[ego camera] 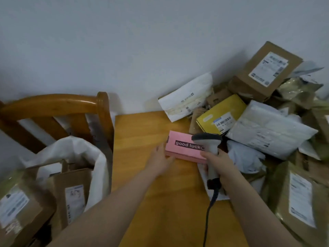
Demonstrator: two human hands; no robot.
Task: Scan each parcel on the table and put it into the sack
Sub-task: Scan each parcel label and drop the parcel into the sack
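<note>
Item 1, pink box [185, 148]: flat, printed "good luck" on a dark strip. It lies on the counter [142, 129] near the middle of the view, at 9 o'clock from the parcel heap.

Item 2, left hand [160, 161]: at 8 o'clock from the pink box, touching its left end and near corner. The fingers look spread and fairly straight, not wrapped round the box.

Item 3, right hand [220, 164]: at 4 o'clock from the pink box, fingers curled tight round the handle of a grey scanner [208, 139]. The scanner's head sits over the box's right end. Its dark cable [207, 220] runs down towards 6 o'clock.

Item 4, sack [99, 157]: white, mouth open, at 8 o'clock in the view, beside the counter's left edge. Brown labelled parcels [71, 193] stand inside it.

Item 5, wooden chair [53, 104]: at 9 o'clock, behind the sack.

Item 6, parcel heap, from 1 to 5 o'clock on the counter:
- white mailer [187, 97] leaning on the wall
- yellow box [220, 111] with a barcode label
- brown box [267, 68] on top
- large white bag [270, 129]
- greenish padded bag [299, 202] nearest the camera
</note>
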